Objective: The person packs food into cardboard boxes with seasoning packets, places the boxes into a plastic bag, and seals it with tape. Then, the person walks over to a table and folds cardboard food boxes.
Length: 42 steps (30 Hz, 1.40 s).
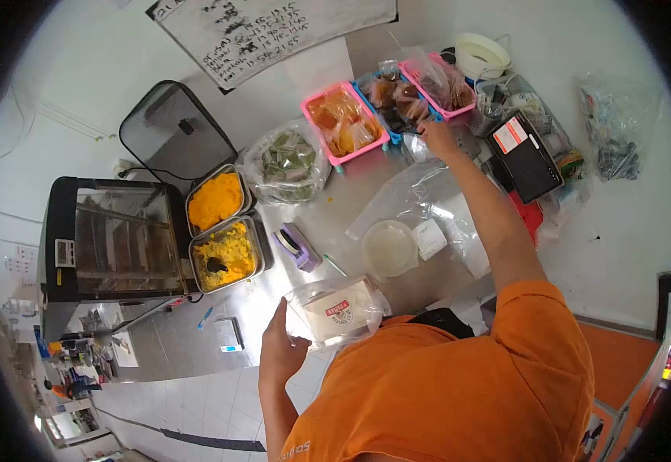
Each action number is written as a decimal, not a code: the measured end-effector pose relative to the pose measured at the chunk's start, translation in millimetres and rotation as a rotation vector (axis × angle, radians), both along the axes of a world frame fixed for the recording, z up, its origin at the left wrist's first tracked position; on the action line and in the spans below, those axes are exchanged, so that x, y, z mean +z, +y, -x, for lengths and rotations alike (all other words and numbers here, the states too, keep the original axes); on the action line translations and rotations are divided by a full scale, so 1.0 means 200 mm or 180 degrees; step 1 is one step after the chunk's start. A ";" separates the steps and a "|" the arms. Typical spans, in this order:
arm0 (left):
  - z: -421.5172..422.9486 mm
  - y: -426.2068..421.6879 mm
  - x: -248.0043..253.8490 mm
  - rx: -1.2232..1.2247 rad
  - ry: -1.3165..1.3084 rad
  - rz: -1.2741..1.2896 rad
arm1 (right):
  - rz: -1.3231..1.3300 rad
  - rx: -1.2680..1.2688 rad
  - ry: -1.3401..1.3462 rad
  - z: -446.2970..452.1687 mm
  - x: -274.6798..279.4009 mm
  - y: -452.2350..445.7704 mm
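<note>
A clear plastic bag (378, 302) with a white food box (341, 309) inside, marked with a red and black logo, is at the counter's near edge. At the bag's left side, my left hand (283, 346) grips it between thumb and fingers. My right hand (438, 140) reaches out to the near right edge of a blue basket (394, 137), which holds small bags of brown sauce (405, 104). Its fingers are bent together there; what they pinch, if anything, is too small to make out.
Pink baskets (337, 159) flank the blue one. A bag of green leaves (288, 163), trays of yellow food (228, 254), a purple tape dispenser (297, 246), a round lidded tub (390, 249) and a receipt (429, 239) lie on the steel counter. A tablet (532, 165) stands right of my arm.
</note>
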State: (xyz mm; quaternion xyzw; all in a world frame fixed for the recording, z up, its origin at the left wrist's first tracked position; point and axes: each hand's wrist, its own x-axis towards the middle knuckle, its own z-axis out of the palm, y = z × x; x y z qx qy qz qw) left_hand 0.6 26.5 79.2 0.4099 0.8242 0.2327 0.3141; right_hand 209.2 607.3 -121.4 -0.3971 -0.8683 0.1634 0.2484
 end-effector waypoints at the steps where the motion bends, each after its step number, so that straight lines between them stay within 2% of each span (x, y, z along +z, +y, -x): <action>1: 0.00 -0.01 0.00 -0.0013 0.0009 -0.0033 | -0.0026 -0.0126 0.0130 0.00 0.02 0.00; 6: 0.01 -0.04 0.00 -0.0075 -0.0009 -0.0074 | -0.0197 -0.0677 0.0851 -0.02 0.15 -0.04; 9: 0.01 -0.02 0.07 0.0174 -0.0363 0.0044 | -0.0105 -0.0843 0.1236 0.00 0.20 -0.01; 10: 0.04 -0.03 0.02 -0.0067 -0.0241 -0.0033 | 0.0159 -0.0528 0.1538 0.04 0.41 -0.19; 12: 0.09 -0.07 -0.07 -0.0339 -0.0024 -0.0184 | 0.1438 0.0224 0.2286 0.16 0.85 -0.68; 14: 0.08 -0.06 -0.03 -0.0361 0.0095 -0.0398 | 0.2024 0.1942 0.2171 0.21 0.97 -1.16; 15: 0.08 -0.06 -0.06 -0.0247 0.0127 -0.0467 | 0.3173 0.2756 0.2321 0.26 1.02 -1.45; 16: 0.09 -0.07 -0.10 -0.0135 0.0159 -0.0538 | 0.3106 0.2990 0.1355 0.32 1.01 -1.70; 17: 0.09 -0.06 -0.09 -0.0096 0.0242 -0.0530 | 0.2445 0.3743 0.0544 0.40 1.02 -1.86; 19: 0.10 -0.09 -0.09 -0.0201 0.0495 -0.0495 | 0.1433 0.3793 -0.0969 0.51 0.77 -2.15; 21: 0.10 -0.11 -0.06 -0.0262 0.0601 -0.0439 | 0.2226 0.2966 -0.1736 0.73 0.60 -2.31; 23: 0.09 -0.14 0.01 -0.0238 0.0561 -0.0320 | 0.2095 0.2922 -0.0326 0.85 0.37 -2.42; 26: 0.15 -0.21 -0.09 -0.0181 0.0639 -0.0518 | -0.0463 0.3896 -0.1526 0.84 0.23 -2.51; 29: 0.14 -0.22 -0.05 -0.0192 0.0558 -0.0489 | -0.0144 0.4035 -0.2872 0.80 0.56 -2.49; 30: 0.13 -0.22 -0.02 -0.0143 0.0478 -0.0443 | -0.0572 0.3838 -0.2109 0.73 0.49 -2.46; 33: 0.15 -0.25 -0.08 -0.0248 0.0650 -0.0559 | 0.1487 0.3478 -0.0018 0.59 0.45 -2.27; 35: 0.15 -0.26 -0.10 -0.0318 0.0739 -0.0560 | 0.2290 0.2701 0.1031 0.39 0.81 -2.10; 36: 0.14 -0.26 -0.10 -0.0309 0.0721 -0.0582 | 0.2145 0.1604 0.1148 0.27 0.77 -2.00; 37: 0.13 -0.26 -0.09 -0.0302 0.0709 -0.0605 | 0.1628 0.0725 0.1301 0.17 0.70 -1.87; 39: 0.12 -0.25 -0.07 -0.0313 0.0638 -0.0651 | 0.1392 -0.0265 0.1050 -0.11 0.43 -1.59; 42: 0.11 -0.20 -0.05 -0.0260 0.0478 -0.0649 | 0.1764 0.0668 0.0761 -0.22 0.49 -1.67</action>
